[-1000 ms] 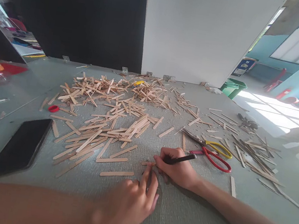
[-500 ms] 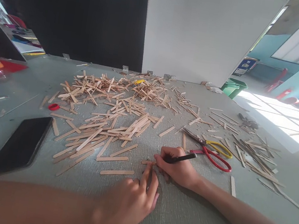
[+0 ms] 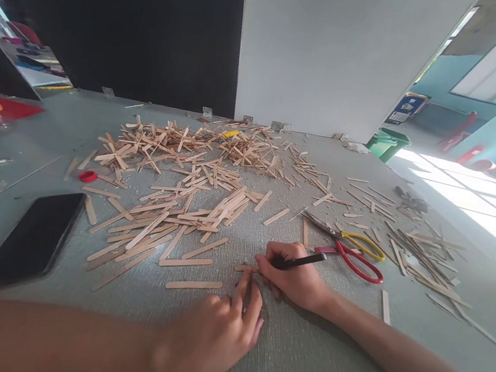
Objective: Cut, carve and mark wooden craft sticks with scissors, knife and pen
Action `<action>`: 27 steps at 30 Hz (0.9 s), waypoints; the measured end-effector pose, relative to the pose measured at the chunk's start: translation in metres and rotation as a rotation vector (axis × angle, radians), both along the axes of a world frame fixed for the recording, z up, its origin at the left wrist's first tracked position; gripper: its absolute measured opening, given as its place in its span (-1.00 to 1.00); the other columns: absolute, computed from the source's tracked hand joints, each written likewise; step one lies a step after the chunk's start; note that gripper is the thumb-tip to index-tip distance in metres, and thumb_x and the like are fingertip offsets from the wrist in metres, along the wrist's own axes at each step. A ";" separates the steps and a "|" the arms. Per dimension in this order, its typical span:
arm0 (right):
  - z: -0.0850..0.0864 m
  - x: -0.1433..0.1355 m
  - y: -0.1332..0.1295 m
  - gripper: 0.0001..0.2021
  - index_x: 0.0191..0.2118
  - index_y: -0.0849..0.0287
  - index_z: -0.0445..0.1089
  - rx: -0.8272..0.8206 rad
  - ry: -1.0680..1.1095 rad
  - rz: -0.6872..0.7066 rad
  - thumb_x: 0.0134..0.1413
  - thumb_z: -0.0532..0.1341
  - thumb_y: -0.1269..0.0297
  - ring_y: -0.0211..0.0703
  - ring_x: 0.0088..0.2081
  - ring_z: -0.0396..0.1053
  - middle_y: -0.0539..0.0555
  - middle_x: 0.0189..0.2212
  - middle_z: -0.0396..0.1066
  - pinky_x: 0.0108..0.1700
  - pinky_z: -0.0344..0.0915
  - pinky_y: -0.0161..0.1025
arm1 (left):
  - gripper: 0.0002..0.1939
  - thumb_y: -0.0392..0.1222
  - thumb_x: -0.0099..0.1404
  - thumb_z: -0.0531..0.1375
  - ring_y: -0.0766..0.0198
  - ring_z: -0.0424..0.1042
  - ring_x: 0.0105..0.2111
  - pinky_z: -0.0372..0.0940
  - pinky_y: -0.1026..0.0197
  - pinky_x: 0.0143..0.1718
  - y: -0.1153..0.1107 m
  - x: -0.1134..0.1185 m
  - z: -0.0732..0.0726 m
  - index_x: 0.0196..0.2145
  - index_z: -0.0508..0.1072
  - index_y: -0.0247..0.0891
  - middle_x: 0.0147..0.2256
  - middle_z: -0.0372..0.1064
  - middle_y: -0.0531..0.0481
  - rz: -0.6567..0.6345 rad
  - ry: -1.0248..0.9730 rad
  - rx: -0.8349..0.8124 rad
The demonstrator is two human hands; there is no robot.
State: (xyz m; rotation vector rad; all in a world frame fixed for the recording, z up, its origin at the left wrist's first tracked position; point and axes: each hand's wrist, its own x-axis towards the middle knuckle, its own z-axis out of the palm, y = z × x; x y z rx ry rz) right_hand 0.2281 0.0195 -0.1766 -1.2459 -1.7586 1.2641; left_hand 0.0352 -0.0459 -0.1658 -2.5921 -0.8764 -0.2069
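Note:
My right hand (image 3: 293, 273) is closed round a black pen (image 3: 306, 261), its tip hidden by the fingers. Just below it, my left hand (image 3: 219, 331) presses its fingertips on a small wooden stick (image 3: 242, 268) lying on the grey table (image 3: 296, 361). The right part of that stick is covered by my hands. Two flat wooden sticks lie left of my fingers, the nearer one (image 3: 194, 285) by my left knuckles. Scissors (image 3: 342, 240) with one yellow and one red handle rest beyond my right hand.
A large heap of wooden sticks (image 3: 161, 145) spreads over the middle and back. A black phone (image 3: 30, 240) and a red ring (image 3: 88, 176) are at the left. Thin strips (image 3: 428, 256) lie at the right. Black and white panels (image 3: 332, 56) stand behind.
The view has shifted very slightly. Both hands keep almost the same place and grip.

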 end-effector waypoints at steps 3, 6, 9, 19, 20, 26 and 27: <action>0.000 -0.001 0.000 -0.62 -0.53 0.06 0.22 -0.050 0.028 -0.003 0.26 0.26 0.08 -0.33 -0.78 0.27 -0.11 -0.72 0.33 -0.78 0.11 -0.44 | -0.51 -0.18 0.33 0.35 0.06 0.66 -0.54 0.50 0.20 -0.66 0.000 0.000 -0.001 0.11 0.59 -0.61 0.06 0.53 -0.65 0.003 -0.002 -0.002; 0.001 -0.001 0.000 -0.63 -0.53 0.06 0.23 -0.080 0.054 -0.002 0.27 0.25 0.07 -0.35 -0.80 0.21 -0.14 -0.73 0.30 -0.80 0.11 -0.44 | -0.52 -0.18 0.33 0.34 0.07 0.63 -0.57 0.50 0.18 -0.67 0.000 -0.001 -0.003 0.08 0.60 -0.63 0.05 0.53 -0.67 -0.021 0.001 -0.001; 0.001 -0.001 0.001 -0.62 -0.54 0.08 0.24 -0.065 0.069 -0.010 0.24 0.29 0.09 -0.36 -0.78 0.23 -0.13 -0.72 0.31 -0.77 0.10 -0.45 | -0.57 -0.18 0.34 0.32 0.08 0.60 -0.62 0.49 0.15 -0.67 0.001 -0.002 -0.006 0.03 0.63 -0.61 0.02 0.54 -0.66 -0.036 -0.004 0.014; -0.003 -0.001 0.004 -0.63 -0.52 0.09 0.26 -0.069 0.072 0.002 0.25 0.30 0.10 -0.35 -0.75 0.27 -0.09 -0.67 0.37 -0.75 0.11 -0.44 | -0.60 -0.20 0.44 0.21 0.09 0.57 -0.66 0.42 0.14 -0.70 0.001 -0.001 -0.009 0.03 0.61 -0.63 0.01 0.55 -0.67 -0.038 0.020 0.012; -0.003 -0.001 0.004 -0.63 -0.52 0.09 0.26 -0.067 0.071 0.003 0.25 0.30 0.10 -0.35 -0.75 0.27 -0.09 -0.67 0.37 -0.75 0.11 -0.44 | -0.59 -0.20 0.43 0.22 0.08 0.58 -0.64 0.43 0.14 -0.69 0.000 -0.001 -0.008 0.04 0.60 -0.63 0.01 0.55 -0.67 -0.033 0.016 0.008; -0.003 0.000 0.005 -0.65 -0.53 0.09 0.27 -0.042 0.056 -0.002 0.24 0.30 0.15 -0.37 -0.75 0.26 -0.09 -0.68 0.37 -0.74 0.11 -0.46 | -0.53 -0.22 0.39 0.28 0.05 0.65 -0.54 0.49 0.16 -0.65 -0.003 0.000 -0.003 0.12 0.56 -0.66 0.05 0.52 -0.69 -0.001 0.004 -0.025; -0.004 0.000 0.005 -0.65 -0.54 0.09 0.27 -0.040 0.054 -0.003 0.23 0.30 0.15 -0.37 -0.75 0.26 -0.09 -0.69 0.36 -0.74 0.11 -0.46 | -0.53 -0.22 0.38 0.28 0.04 0.65 -0.54 0.50 0.16 -0.65 -0.003 0.000 -0.003 0.12 0.56 -0.66 0.05 0.53 -0.69 -0.001 0.002 -0.026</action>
